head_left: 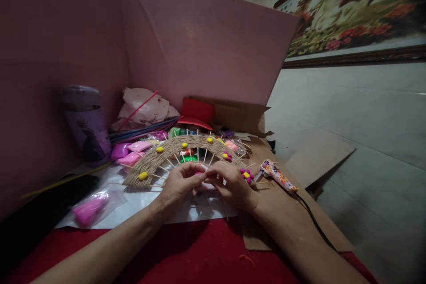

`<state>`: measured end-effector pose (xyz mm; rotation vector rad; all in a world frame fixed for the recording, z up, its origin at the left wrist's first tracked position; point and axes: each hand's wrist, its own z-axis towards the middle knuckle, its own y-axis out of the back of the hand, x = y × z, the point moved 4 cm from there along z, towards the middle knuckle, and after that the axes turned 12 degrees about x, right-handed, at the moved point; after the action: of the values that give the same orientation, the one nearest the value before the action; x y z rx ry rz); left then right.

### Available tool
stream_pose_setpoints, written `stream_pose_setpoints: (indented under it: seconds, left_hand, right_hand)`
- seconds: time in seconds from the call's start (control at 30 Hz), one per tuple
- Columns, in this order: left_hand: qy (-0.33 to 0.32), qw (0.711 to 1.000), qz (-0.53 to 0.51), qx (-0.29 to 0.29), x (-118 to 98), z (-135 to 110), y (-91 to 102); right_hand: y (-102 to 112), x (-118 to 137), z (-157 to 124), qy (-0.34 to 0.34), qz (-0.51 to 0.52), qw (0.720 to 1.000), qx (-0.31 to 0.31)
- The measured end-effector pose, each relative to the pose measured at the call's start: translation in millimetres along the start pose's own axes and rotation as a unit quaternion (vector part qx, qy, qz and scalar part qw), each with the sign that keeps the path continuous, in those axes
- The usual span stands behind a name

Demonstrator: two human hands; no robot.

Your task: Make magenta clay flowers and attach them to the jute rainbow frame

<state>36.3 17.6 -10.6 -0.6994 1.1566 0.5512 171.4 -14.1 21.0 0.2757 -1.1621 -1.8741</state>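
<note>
My left hand [181, 184] and my right hand [234, 184] meet in front of me, fingertips pinched close together. Between them shows a bit of pink modelling clay [199, 174], mostly hidden by the fingers. Just behind the hands stands a twine-wrapped arch [173, 145] with thin wooden sticks poking from both edges. Several yellow clay discs [143, 176] dot its band. On its right side, a flower with magenta petals [246, 175] surrounds one yellow centre, and a smaller flower [227, 156] has petals on part of its rim.
A patterned glue gun [278, 176] with a black cord lies on cardboard [319, 213] at right. Pink clay in a bag [89, 208] rests at left on white paper. Clay packets [129, 158], a purple tumbler [87, 124] and red paper [198, 111] stand behind.
</note>
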Motion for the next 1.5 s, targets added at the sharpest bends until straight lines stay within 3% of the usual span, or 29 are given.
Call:
stream_pose_setpoints:
  seconds: [0.43, 0.57, 0.63, 0.77, 0.87, 1.0, 1.2, 1.37, 1.5]
  left_hand:
    - [0.015, 0.999, -0.032, -0.038, -4, 1, -4.0]
    - [0.017, 0.998, -0.010, -0.054, -7, -1, -5.0]
    - [0.019, 0.998, -0.012, -0.063, -7, -1, -3.3]
    - [0.023, 0.994, -0.065, -0.079, -5, 0, 1.4]
    - [0.012, 0.992, -0.091, -0.086, -8, 0, 1.5]
    - [0.000, 0.995, -0.092, -0.045, -11, -2, -4.9]
    - [0.010, 0.999, -0.018, 0.027, -7, -2, -7.8]
    - [0.020, 0.999, -0.007, 0.038, -2, -1, -5.2]
    - [0.022, 0.999, -0.039, 0.028, -1, 0, -4.7]
  right_hand:
    - [-2, 4, 1, 0.002, 0.002, 1.000, 0.024]
    - [-3, 3, 1, -0.033, 0.085, 0.996, 0.018]
    - [-2, 2, 1, -0.074, 0.195, 0.978, 0.018]
    - [0, -4, 1, -0.137, 0.440, 0.887, -0.021]
    - [2, -10, 0, -0.137, 0.496, 0.854, -0.074]
    - [-2, -14, 0, -0.157, 0.456, 0.873, -0.074]
    - [0, -3, 0, -0.109, 0.298, 0.944, -0.091]
    - [0, 1, -1, -0.120, 0.238, 0.960, -0.086]
    - [2, 4, -1, -0.077, 0.179, 0.978, -0.081]
